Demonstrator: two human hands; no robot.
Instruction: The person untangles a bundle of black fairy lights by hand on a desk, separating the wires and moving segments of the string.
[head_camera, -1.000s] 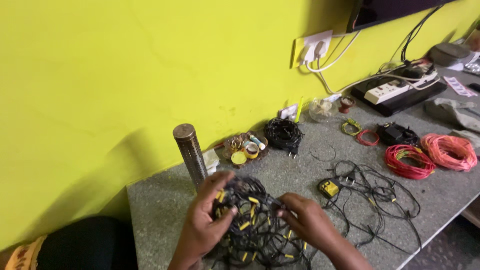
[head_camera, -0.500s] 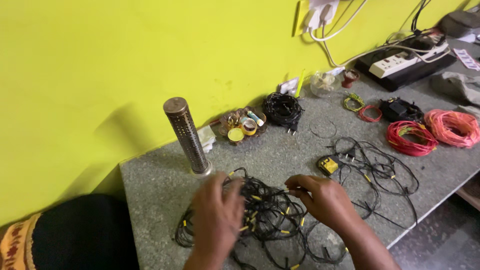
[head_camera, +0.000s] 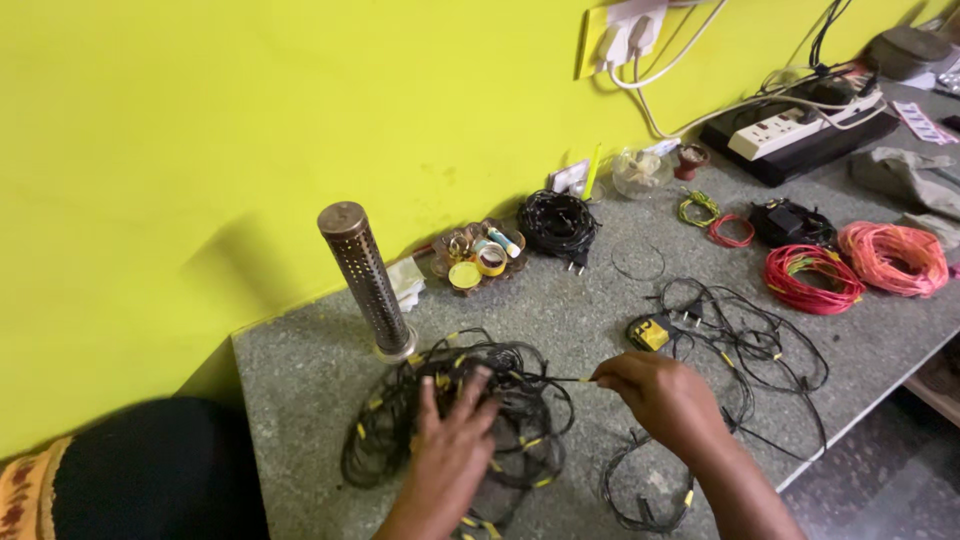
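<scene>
Black wire tangle (head_camera: 470, 420) with small yellow tags sits on the grey stone counter (head_camera: 300, 370), near its front edge, just in front of the perforated metal cylinder (head_camera: 366, 280). My left hand (head_camera: 452, 440) lies flat on the heap, fingers spread and pressing down, nothing gripped. My right hand (head_camera: 660, 395) pinches one strand (head_camera: 560, 379) between thumb and fingertips, drawn taut sideways out of the pile. Wire looks light, thin, limp; it will likely snag on its own loops rather than slide free, so a hold close to a yellow tag or a free end seems best, with the heap pinned. More loose black cable (head_camera: 740, 340) lies to the right beside a small yellow box (head_camera: 648, 333); red wire coil (head_camera: 803, 278) and orange wire coil (head_camera: 895, 258) sit well apart further right.
</scene>
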